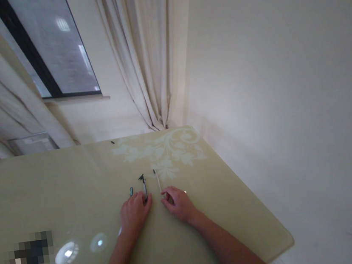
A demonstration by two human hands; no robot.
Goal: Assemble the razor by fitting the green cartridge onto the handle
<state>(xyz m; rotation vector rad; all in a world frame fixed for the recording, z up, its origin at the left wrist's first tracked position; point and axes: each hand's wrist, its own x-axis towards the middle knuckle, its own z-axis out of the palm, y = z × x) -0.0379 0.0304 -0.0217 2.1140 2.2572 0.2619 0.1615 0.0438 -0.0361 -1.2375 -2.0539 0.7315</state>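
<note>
Currently right hand [177, 202] pinches the slim pale stick [158, 182] at its near end, dark tip pointing away. Looks light, stiff; good hold there. Left hand [135, 210] is at the razor [144, 187]'s lower handle; can't tell if gripping. Dark piece [131, 191] just past those fingers.

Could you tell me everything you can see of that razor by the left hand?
The razor is small and slim, with a dark head set crosswise at the far end, slanting up to the right in the picture. Its straight handle looks grey and black, perhaps plastic or metal. It points away from the person, over the table; whether it rests flat or is slightly raised is unclear. Its near end sits between the thumb and fingers of the left hand, which hide the rest. The blades are too small to make out.
</note>
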